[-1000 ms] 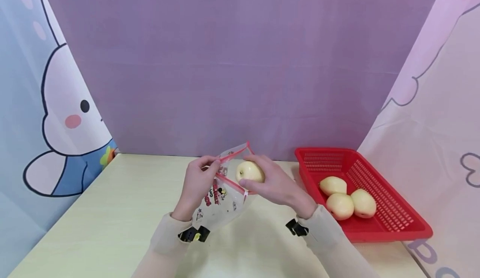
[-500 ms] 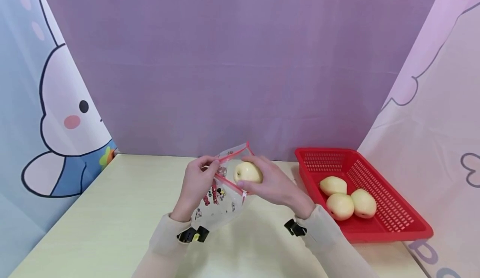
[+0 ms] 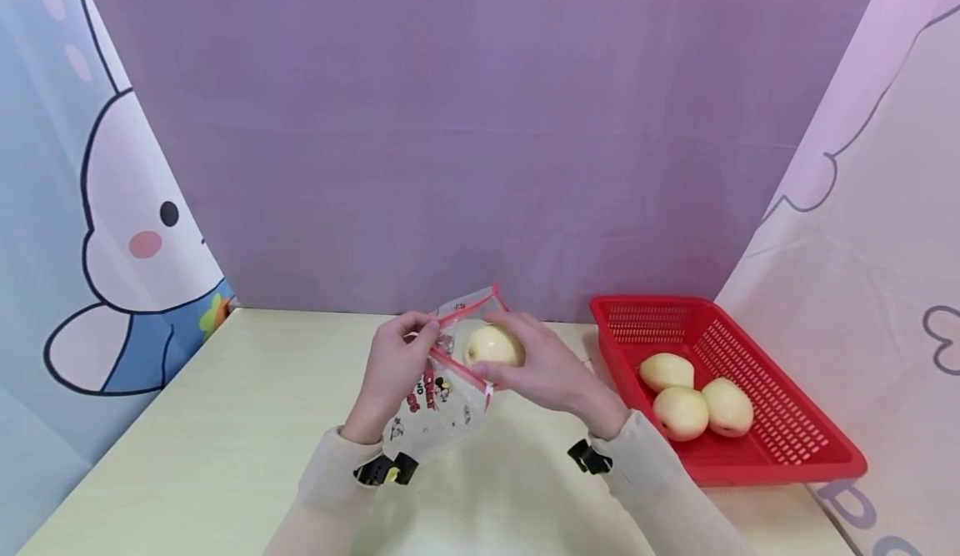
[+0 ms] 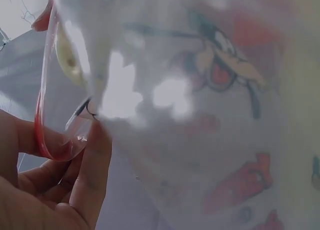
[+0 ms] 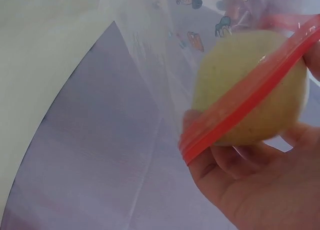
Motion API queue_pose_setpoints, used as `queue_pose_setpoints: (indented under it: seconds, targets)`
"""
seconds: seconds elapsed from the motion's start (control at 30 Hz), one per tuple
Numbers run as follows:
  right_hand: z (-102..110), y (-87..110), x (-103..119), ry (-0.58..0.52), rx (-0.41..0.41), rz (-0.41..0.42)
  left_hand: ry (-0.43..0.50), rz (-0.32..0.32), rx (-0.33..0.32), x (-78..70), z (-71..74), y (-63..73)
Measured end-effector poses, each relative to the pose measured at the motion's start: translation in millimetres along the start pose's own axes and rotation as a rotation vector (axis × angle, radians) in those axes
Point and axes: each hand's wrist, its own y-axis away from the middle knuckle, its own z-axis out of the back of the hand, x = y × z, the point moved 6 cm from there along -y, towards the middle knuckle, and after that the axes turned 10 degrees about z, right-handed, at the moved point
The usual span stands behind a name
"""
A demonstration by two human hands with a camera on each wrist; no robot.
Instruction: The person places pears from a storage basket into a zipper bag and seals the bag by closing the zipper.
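A clear zip bag [image 3: 438,406] with a red zip strip and cartoon prints hangs tilted above the table, its mouth spread apart. My left hand [image 3: 399,360] pinches the left side of that mouth between thumb and fingers. Held in my right hand [image 3: 551,364] is a pale yellow apple [image 3: 491,346], partly within the bag's mouth. In the right wrist view, the red strip [image 5: 250,97] crosses in front of the apple, and the right fingertips reach past the strip. Through the film in the left wrist view, part of the apple [image 4: 70,59] shows; printed plastic hides the rest.
A red plastic basket [image 3: 787,389] with perforated walls stands on the right of the table, holding three pale yellow apples [image 3: 680,413]. The pale table [image 3: 225,423] meets a purple cloth backdrop [image 3: 480,139]; printed curtains hang at both sides.
My right hand has shifted slightly left with the apple, bringing it a little deeper into the bag's mouth. The left hand keeps its pinch almost unmoved. The basket is unchanged.
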Motion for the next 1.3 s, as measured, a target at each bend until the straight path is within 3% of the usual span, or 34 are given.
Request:
queue_pose_setpoints:
  seconds: [0.27, 0.47, 1.1, 1.3]
  targets:
    - [10, 1.0, 5, 0.006, -0.087, 0.122, 0.074, 0.015, 0.049, -0.3, -1.0, 0.4]
    - [18, 2.0, 8, 0.019, -0.091, 0.147, 0.082, 0.002, 0.026, 0.2, 4.6, -1.6]
    - [55, 22.1, -10, 0.276, 0.020, -0.073, 0.069, 0.015, 0.025, 1.6, 6.6, -2.8]
    - [65, 31.6, -19, 0.351, 0.043, -0.098, 0.073, 0.015, 0.030, 2.2, 5.9, -2.8]
